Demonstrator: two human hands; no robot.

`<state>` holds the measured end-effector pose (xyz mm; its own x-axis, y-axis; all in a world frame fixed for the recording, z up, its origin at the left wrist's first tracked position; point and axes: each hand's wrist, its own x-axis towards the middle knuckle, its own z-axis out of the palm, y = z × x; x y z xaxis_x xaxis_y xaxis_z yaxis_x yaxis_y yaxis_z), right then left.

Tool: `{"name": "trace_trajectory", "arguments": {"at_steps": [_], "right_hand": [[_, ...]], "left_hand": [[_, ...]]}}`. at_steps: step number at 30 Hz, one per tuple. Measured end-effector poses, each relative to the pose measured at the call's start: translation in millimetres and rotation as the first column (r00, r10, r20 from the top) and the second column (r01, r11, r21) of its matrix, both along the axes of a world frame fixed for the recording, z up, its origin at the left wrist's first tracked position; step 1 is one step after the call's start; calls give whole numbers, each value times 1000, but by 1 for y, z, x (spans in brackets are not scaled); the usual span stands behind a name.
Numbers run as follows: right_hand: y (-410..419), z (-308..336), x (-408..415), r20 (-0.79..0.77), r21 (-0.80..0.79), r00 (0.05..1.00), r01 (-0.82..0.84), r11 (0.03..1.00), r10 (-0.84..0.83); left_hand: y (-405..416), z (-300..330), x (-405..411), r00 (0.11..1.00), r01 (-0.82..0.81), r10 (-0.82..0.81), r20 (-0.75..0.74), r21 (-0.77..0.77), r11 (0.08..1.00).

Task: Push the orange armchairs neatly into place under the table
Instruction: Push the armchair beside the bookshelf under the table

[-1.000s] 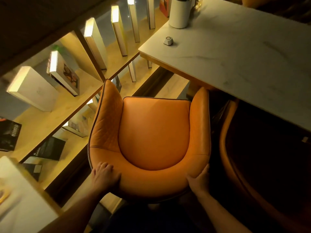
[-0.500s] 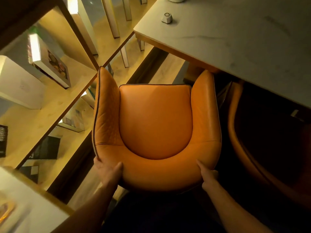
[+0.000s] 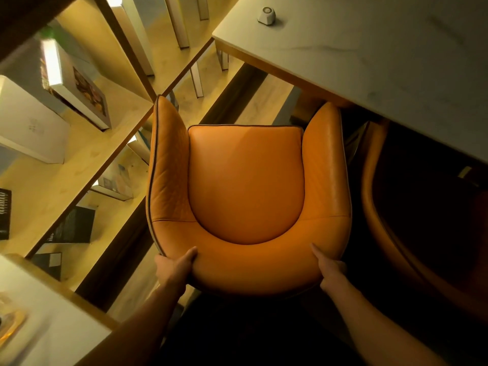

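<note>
An orange leather armchair (image 3: 245, 186) fills the middle of the view, seen from above, its open front facing the white marble table (image 3: 383, 56) at the upper right. The tip of its right armrest reaches the table's edge. My left hand (image 3: 174, 265) grips the backrest's curved rim at the left, thumb on top. My right hand (image 3: 330, 265) grips the rim at the right, thumb lying on top. A second orange armchair (image 3: 380, 207) sits in shadow at the right, partly under the table.
Lit wooden shelves (image 3: 87, 159) with books run close along the chair's left side. A small white device (image 3: 266, 15) sits on the table. Another white tabletop corner (image 3: 45, 326) lies at the lower left. A strip of floor (image 3: 264, 99) shows between shelves and table.
The armchair has turned slightly so it faces the table more squarely, and its right armrest has slid toward the table edge. Both hands stayed on the backrest.
</note>
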<state>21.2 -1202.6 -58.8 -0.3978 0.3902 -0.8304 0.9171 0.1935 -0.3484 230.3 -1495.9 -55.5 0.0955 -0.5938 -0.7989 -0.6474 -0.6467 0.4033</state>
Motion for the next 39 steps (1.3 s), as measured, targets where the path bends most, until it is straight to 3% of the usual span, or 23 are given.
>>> {"name": "trace_trajectory", "arguments": {"at_steps": [8,18,24,39], "right_hand": [[3,3,-1,11,-24,1000,-20,999,20],[9,9,-5,48,-111,995,-80,991,85],[9,14,-8,69,-183,993,-80,980,94],[11,11,-6,42,-136,997,-58,989,65]], "left_hand": [[2,6,7,996,-67,74,-58,122,990],[4,-3,14,989,-67,88,-121,171,983],[13,-3,9,988,-120,138,-68,219,968],[15,-18,11,999,21,-25,32,113,993]]}}
